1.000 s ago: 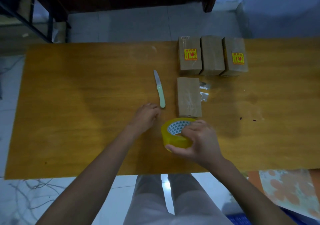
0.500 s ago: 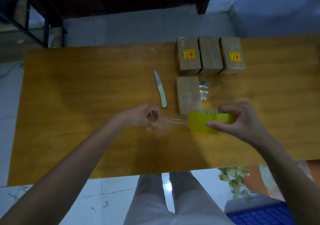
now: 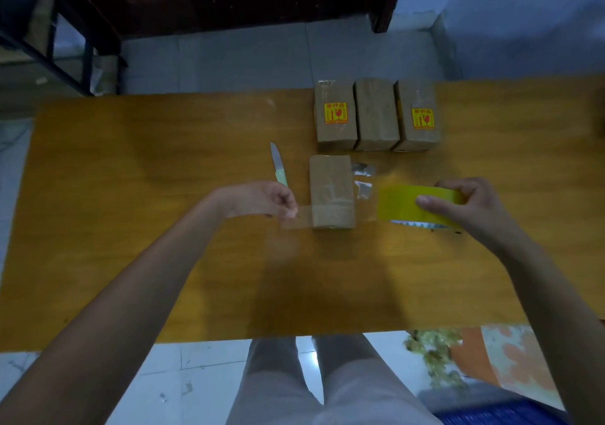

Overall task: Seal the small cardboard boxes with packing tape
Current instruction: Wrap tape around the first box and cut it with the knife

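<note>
Left hand [image 3: 262, 200] pinches clear tape strip [image 3: 296, 218] end left of small brown cardboard box [image 3: 331, 192]; right hand [image 3: 465, 205] grips yellow tape roll [image 3: 406, 208] right of box, spanning strip for sealing.

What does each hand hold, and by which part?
Left hand pinches the clear tape strip by its free end. Right hand grips the yellow tape roll around its outer side.

Knife [image 3: 279, 169] handle end hidden behind left hand [image 3: 262, 199].

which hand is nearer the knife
Left. The left hand sits right beside the knife handle; the right hand, holding the tape roll, is across the box.
</note>
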Demonstrator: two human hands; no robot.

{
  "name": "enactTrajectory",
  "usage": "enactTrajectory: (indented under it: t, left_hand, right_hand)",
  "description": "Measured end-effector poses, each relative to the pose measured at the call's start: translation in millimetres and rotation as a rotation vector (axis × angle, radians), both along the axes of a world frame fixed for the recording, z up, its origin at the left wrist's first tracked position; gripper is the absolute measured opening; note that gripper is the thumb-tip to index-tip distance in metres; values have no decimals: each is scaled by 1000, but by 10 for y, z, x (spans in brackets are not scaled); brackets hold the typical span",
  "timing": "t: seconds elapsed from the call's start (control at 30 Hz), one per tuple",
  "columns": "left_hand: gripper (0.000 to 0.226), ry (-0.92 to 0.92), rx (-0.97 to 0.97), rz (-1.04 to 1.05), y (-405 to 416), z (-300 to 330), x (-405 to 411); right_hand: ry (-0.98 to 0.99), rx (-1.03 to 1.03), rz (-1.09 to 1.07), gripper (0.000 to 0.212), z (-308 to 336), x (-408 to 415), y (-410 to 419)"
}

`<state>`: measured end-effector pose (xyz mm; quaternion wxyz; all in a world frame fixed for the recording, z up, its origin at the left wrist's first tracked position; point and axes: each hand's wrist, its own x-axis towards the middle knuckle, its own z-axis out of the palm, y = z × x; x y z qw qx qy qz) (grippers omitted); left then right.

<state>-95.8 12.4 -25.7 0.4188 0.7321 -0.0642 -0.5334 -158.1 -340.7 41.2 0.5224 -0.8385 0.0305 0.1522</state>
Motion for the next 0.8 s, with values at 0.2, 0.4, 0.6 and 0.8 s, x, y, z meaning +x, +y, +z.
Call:
enactTrajectory:
  t: [0.2,0.4,0.6,0.8]
  left_hand:
    - [16,-37,81,233,-135,-154,133]
    - [16,-115,119,363,-159,-288,163]
    - [14,-109,153,339,-206,-338,194]
    - [16,-117,174,315,-214,-436,256]
  right_hand:
    - [82,-34,-100,51,-318,220,-159]
    - [93,-24,-136,39,-594,312,-101]
    - [70,-78,-170,74,-781,341,-145]
    - [127,-127,-116,88,-793,379,-175]
